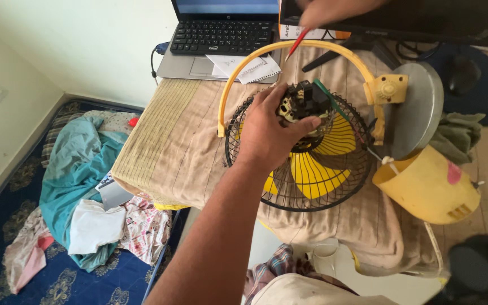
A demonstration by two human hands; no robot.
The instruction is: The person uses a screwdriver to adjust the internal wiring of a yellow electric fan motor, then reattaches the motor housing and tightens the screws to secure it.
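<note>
Left hand (266, 133): fingers curled around the dark exposed motor (303, 101) at the centre of a round black wire fan cage with yellow plastic blades (317, 172), lying flat on the cloth-covered desk (170, 147). Right hand (326, 10): at the top edge, fingers pinching a red-handled screwdriver (297, 42). Yellow curved plastic bracket (289, 51) arches over the cage. Yellow plastic motor cover (427, 189) rests just right. Silver laptop (218, 36) behind.
</note>
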